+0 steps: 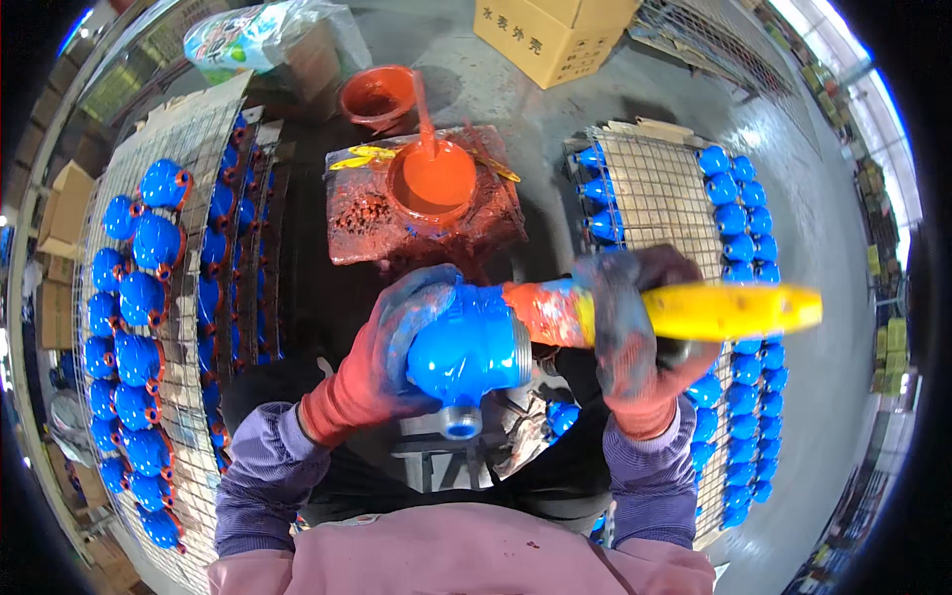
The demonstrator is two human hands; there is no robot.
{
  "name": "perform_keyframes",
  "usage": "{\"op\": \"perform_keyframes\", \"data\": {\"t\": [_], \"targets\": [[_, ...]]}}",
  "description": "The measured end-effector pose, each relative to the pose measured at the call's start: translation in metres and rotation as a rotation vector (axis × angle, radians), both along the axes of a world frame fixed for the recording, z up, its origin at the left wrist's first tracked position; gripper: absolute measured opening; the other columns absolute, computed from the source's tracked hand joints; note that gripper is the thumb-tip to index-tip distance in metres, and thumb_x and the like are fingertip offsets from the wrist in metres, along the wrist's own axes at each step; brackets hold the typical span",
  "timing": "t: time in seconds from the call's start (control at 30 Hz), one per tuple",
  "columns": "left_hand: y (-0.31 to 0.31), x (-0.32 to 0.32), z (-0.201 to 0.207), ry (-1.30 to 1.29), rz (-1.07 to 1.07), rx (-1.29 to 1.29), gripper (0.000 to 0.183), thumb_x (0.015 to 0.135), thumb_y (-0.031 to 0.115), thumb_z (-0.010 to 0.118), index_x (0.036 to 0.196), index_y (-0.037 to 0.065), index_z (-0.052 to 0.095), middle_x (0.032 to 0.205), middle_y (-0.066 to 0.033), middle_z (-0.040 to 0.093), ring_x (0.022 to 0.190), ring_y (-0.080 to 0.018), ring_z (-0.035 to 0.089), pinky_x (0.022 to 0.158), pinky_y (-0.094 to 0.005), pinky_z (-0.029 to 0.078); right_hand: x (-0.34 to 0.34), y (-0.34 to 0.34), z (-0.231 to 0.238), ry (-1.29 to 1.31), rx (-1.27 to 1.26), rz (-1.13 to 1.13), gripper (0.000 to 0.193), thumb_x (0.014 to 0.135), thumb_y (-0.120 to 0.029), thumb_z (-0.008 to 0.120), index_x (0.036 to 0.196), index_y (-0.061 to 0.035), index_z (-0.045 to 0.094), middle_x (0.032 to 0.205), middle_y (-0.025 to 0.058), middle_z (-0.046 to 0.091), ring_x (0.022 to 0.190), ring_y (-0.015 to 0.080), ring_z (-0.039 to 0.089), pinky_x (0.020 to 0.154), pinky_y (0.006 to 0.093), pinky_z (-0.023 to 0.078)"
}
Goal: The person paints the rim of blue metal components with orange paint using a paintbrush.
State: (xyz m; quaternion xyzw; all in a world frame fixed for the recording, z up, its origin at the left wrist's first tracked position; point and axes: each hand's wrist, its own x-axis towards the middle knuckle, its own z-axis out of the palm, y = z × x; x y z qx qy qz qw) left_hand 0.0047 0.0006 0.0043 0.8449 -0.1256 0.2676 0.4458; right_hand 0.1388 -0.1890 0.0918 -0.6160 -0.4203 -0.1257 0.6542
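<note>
My left hand [397, 332], in a paint-stained red and grey glove, is closed round a glossy blue metal housing [458, 347] with threaded pipe ends. One threaded end points toward me, another faces right. In my gloved right hand [640, 327] is a paintbrush [734, 311], its yellow handle sticking out to the right. The brush's red-coated head [545, 312] meets the upper right of the housing, beside the threaded end. Beyond my hands, a bowl of orange-red paint [432, 183] holds a stick [424, 109] leaning on its rim.
The bowl stands on a paint-splattered board [347, 228] with yellow-handled brushes [362, 156]. A red bucket [378, 97] is behind it. Wire racks with blue housings, red-edged on the left, stand at left [188, 347] and right [659, 183]. A cardboard box [550, 45] sits farther back.
</note>
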Motion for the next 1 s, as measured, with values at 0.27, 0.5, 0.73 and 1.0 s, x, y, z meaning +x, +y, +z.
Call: {"op": "perform_keyframes", "data": {"t": [0.27,0.5,0.73,1.0], "targets": [[-0.001,-0.005,0.009,0.128,0.188,-0.284,0.116,0.051,0.018,0.096,0.144,0.002,0.029,0.138,-0.0145,0.044,0.126,-0.0254,0.048,0.104,-0.041,0.043,-0.014,-0.009,0.007,-0.492,-0.312,0.022,0.043,0.064,-0.023,0.081,0.098,-0.0054,0.064,0.085,0.0082,0.067,0.068,0.0228,0.064,0.06,0.0377,0.051],[0.007,-0.007,0.027,0.441,0.107,-1.119,0.103,0.059,0.007,0.089,0.143,0.005,0.031,0.132,-0.0085,0.051,0.119,-0.0203,0.054,0.1,-0.0366,0.048,-0.018,-0.001,0.016,-0.63,-0.455,0.144,0.038,0.068,-0.023,0.078,0.103,-0.0127,0.064,0.094,0.0054,0.066,0.072,0.0202,0.065,0.06,0.0342,0.05],[0.01,-0.012,0.033,0.481,-0.068,-1.504,0.053,0.086,0.039,0.068,0.121,0.003,0.05,0.087,-0.0085,0.066,0.062,-0.0152,0.063,0.053,-0.0237,0.051,-0.014,0.003,0.003,-0.611,-0.398,0.215,0.038,0.067,-0.019,0.079,0.102,-0.0126,0.066,0.095,0.0066,0.063,0.076,0.0226,0.064,0.063,0.0363,0.052],[0.02,-0.009,0.028,0.47,-0.617,-2.039,0.088,0.085,0.068,0.05,0.142,0.003,0.034,0.114,-0.029,0.059,0.089,-0.0418,0.066,0.056,-0.0361,0.059,-0.005,0.021,-0.025,-0.193,-0.053,0.166,0.031,0.069,0.002,0.063,0.099,-0.0063,0.059,0.093,0.0164,0.064,0.079,0.0305,0.066,0.067,0.0386,0.054]]}}
